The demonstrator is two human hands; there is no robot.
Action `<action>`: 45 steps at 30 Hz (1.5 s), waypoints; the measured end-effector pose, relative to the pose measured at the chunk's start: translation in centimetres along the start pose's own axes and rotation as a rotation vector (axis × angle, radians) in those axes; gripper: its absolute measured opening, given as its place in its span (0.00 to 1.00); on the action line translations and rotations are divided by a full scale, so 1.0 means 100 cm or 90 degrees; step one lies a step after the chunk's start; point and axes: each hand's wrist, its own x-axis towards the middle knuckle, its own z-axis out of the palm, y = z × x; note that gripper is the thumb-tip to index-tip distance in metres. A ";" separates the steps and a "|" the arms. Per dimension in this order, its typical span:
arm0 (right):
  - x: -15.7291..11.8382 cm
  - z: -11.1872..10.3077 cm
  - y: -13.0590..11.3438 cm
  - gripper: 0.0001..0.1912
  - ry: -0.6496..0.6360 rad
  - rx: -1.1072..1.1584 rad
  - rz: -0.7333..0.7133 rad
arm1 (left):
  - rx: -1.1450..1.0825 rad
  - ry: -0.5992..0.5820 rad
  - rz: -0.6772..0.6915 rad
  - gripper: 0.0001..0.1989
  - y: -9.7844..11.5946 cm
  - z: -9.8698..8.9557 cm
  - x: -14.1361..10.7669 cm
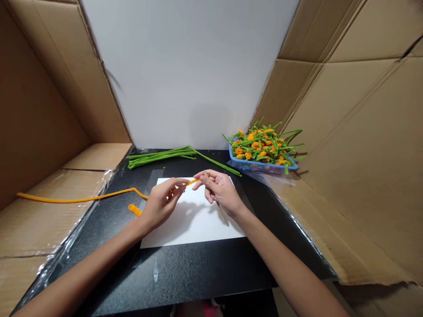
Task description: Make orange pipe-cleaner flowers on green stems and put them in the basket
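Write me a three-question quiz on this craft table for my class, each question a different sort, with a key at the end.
1. Multiple choice: What colour is the long strip held by the left hand?
A) green
B) orange
C) blue

2. True or false: From where the person sits, the bundle of green stems lies beyond the white paper.

3. Fill in the gap: As the person sees it, the basket of green-and-orange pieces stands to the ____ of the bundle of green stems.

Key:
1: B, orange
2: True
3: right
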 end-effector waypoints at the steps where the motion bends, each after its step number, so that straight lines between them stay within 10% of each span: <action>1: 0.000 0.001 0.001 0.18 0.019 -0.001 -0.005 | -0.010 -0.008 -0.009 0.11 0.001 0.000 0.000; 8: -0.005 0.009 0.003 0.22 0.046 0.024 0.012 | -0.083 -0.060 -0.062 0.15 0.016 0.002 0.001; 25: -0.020 0.028 0.014 0.24 0.138 -0.375 -0.440 | -0.128 -0.047 -0.006 0.16 0.032 0.007 -0.002; 36: -0.022 0.032 0.015 0.19 0.144 -0.355 -0.393 | -0.093 0.094 0.038 0.05 0.038 0.006 0.003; 45: -0.023 0.036 0.008 0.10 0.160 -0.170 -0.277 | -0.246 0.146 -0.106 0.10 0.034 0.007 0.004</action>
